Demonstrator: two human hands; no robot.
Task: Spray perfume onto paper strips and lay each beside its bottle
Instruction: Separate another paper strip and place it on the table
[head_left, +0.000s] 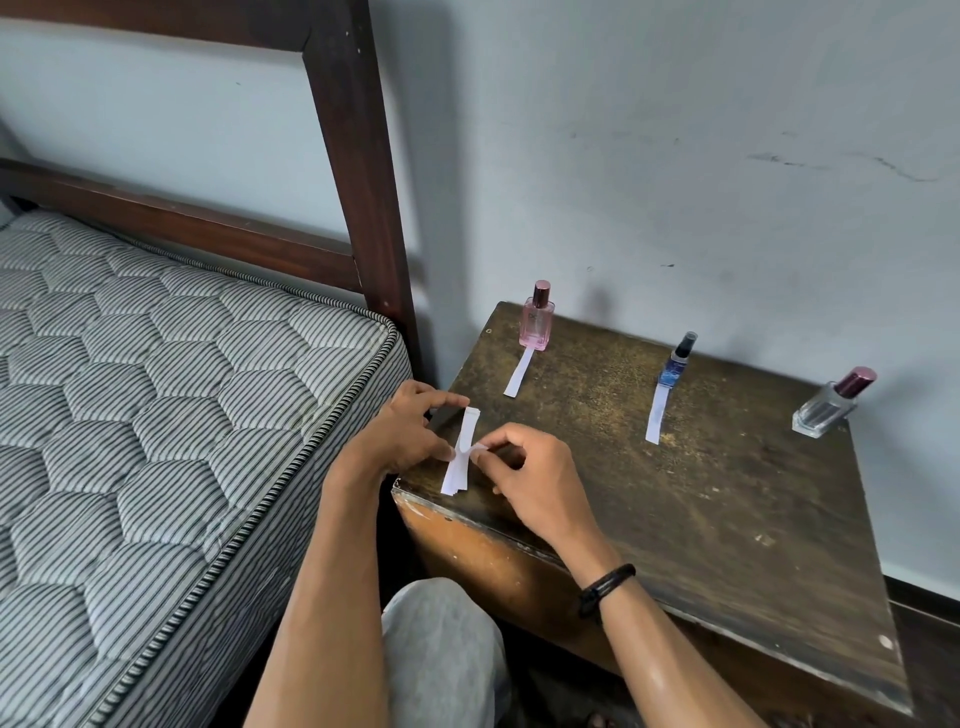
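At the table's (685, 499) near-left corner, the left hand (408, 434) pinches the strip stack (456, 477); the right hand (532, 475) pinches its top strip (476, 450).

Worn wooden table (727, 493) holds a pink bottle (537, 322); to its right, a blue bottle (674, 364), clear bottle (826, 408) and paper strip (657, 415); in front of it, another strip (519, 373) and a strip stack (456, 475).

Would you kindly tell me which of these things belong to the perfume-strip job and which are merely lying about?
Belong: pink bottle; pink's strip; blue bottle; blue's strip; clear bottle, no strip yet; strip stack, held by left hand, pinched by right hand.
Lying about: mattress; bed frame; wristband.
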